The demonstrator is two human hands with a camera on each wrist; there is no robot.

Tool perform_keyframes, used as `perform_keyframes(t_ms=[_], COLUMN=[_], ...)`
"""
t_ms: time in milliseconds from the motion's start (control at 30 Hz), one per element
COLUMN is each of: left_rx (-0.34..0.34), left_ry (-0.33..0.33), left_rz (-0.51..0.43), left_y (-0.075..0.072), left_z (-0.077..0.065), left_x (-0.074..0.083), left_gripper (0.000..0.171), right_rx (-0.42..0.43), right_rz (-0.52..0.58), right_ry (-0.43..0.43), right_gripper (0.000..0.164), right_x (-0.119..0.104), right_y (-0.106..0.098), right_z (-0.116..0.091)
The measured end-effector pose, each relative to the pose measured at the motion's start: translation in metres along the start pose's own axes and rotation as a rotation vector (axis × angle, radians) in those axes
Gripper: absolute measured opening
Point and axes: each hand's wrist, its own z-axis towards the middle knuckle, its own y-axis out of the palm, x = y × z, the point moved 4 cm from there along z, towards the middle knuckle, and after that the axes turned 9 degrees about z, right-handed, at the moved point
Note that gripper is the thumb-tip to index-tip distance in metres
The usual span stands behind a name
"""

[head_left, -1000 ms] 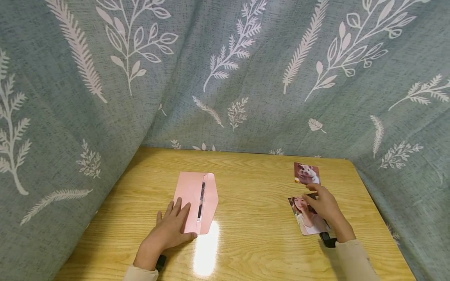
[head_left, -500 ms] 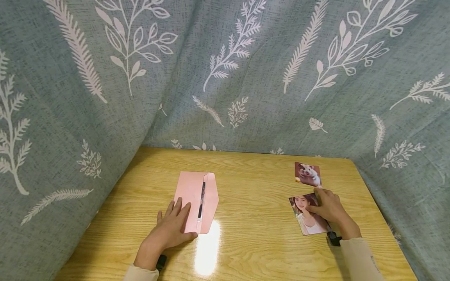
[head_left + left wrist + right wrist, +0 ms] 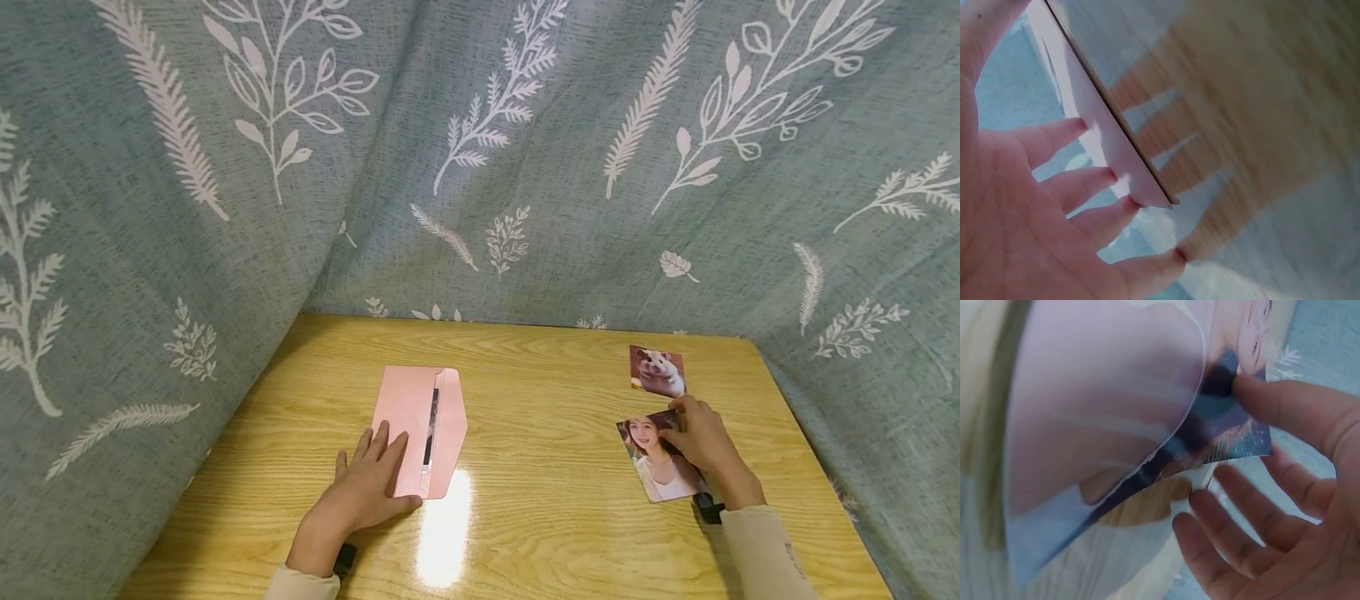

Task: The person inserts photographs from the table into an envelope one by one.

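My left hand [image 3: 362,482] rests with spread fingers on a pink envelope [image 3: 405,408] lying on the wooden table. The flap points right, and a dark-edged photo [image 3: 431,432] shows in the slit. In the left wrist view, the fingertips press on the envelope [image 3: 1100,131] near its edge. At the right, my right hand [image 3: 708,442] pinches the upper right edge of a portrait photo [image 3: 652,467]. The right wrist view has the thumb on the face of the portrait photo [image 3: 1104,412] and the other fingers under its slightly bowed edge.
A hamster photo [image 3: 657,371] lies just beyond the portrait photo. Behind the wooden table [image 3: 540,400] and at both sides hangs a grey-green leaf-patterned cloth [image 3: 465,217]. A bright light reflection [image 3: 444,533] shows on the tabletop near the envelope.
My right hand has moved from over the portrait photo's top to its upper right edge and now pinches it. The left hand and envelope have stayed in place.
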Motion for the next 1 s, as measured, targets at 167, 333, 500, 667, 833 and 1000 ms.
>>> perform_keyframes(t_ms=[167,333,500,667,833,1000], left_rx=[0.005,0.003,-0.004,0.001,0.003,0.004], left_ry=[0.002,-0.001,-0.001,-0.002,-0.001,0.003], left_rz=[-0.007,-0.008,-0.006,-0.008,0.0,0.003], left_y=[-0.001,-0.001,-0.001,-0.001,0.0,0.0], left_z=[0.0,0.0,-0.001,-0.001,-0.001,-0.001], left_x=[0.001,0.001,0.001,0.001,0.0,0.0], left_gripper=[0.099,0.099,0.099,0.099,0.099,0.099], right_rx=[-0.005,-0.016,-0.06,-0.073,-0.053,-0.016], right_rz=[0.1,0.181,0.423,0.644,0.742,0.796], right_ry=[0.056,0.082,0.119,0.129,0.149,0.171], right_gripper=[0.028,0.023,0.026,0.032,0.034,0.035], right_x=[-0.002,-0.005,-0.007,-0.011,-0.02,-0.029], right_y=[-0.001,-0.001,0.006,0.014,0.026,0.042], right_z=[0.0,0.001,0.002,0.005,0.01,0.018])
